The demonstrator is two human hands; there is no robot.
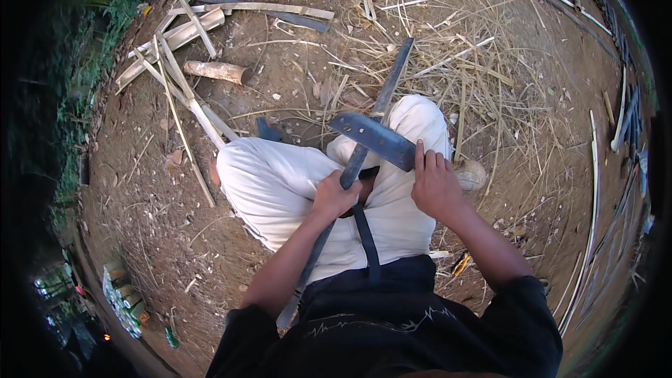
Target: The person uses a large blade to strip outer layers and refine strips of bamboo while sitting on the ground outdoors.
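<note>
My left hand [336, 196] is wrapped round a long dark strip [394, 78] of what looks like split bamboo. The strip slants from beyond my knees, across my lap, to beside my left arm. My right hand [435, 185] grips a broad-bladed knife [374, 138], forefinger stretched along the blade's near end. Two holes show near the blade's far end. The blade crosses over the strip, ahead of my left hand; whether they touch I cannot tell. A rounded, pale, wood-like piece [470, 175] shows beside my right hand; whether it belongs to the handle is unclear.
I sit on bare earth, legs folded. Thin shavings [483, 91] litter the ground ahead and right. Split bamboo pieces [182, 33] and a short log [217, 71] lie at far left. Long poles [593, 217] lie right. A small yellow-and-black tool [460, 264] lies near my right elbow.
</note>
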